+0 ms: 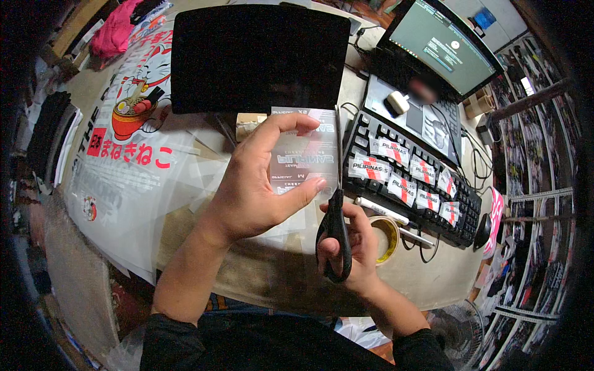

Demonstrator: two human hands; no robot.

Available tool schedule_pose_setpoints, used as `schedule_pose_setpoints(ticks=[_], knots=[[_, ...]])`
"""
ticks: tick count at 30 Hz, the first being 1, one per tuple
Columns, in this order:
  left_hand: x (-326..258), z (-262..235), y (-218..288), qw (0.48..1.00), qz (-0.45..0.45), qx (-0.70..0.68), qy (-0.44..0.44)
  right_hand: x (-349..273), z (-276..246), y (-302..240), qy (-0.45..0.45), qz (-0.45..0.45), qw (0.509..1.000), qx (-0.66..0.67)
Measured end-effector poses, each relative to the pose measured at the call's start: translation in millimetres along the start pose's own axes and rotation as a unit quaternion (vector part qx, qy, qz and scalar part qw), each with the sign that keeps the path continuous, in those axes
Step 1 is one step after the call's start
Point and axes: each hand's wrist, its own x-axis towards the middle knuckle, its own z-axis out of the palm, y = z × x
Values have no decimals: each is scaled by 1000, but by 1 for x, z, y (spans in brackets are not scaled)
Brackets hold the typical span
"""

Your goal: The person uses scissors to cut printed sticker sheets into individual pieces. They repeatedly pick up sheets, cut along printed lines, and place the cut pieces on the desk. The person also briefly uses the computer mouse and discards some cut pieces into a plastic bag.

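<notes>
Between the thumb and fingers of my left hand [247,188] is a see-through printed film sheet [296,148] with rows of white lettering and a pale red stripe. My right hand [364,253] grips black-handled scissors [337,238], its fingers in and around the loops. Their blades point away from me along the sheet's right edge; whether they touch the film I cannot tell. Several small cut film labels [371,167], white with red and black print, lie on the black keyboard [469,216] to the right of the scissors.
A tape roll [395,241] and a white marker [382,210] lie right of my right hand. Behind the sheet stands a dark screen [260,59]. A lit monitor [442,46] and a small white case [398,102] are at back right. Large printed film [124,185] covers the table's left.
</notes>
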Motion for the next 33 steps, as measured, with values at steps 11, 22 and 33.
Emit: schedule_pose_setpoints(ticks=[11, 22, 33], knots=[[4, -18, -4, 998, -28, -55, 10, 4, -6, -6, 11, 67, 996, 63], [5, -24, 12, 978, -178, -71, -77, 5, -16, -1, 119, -26, 992, 37], [13, -26, -3, 984, -45, -112, 134, -21, -4, 4, -71, -10, 997, -6]])
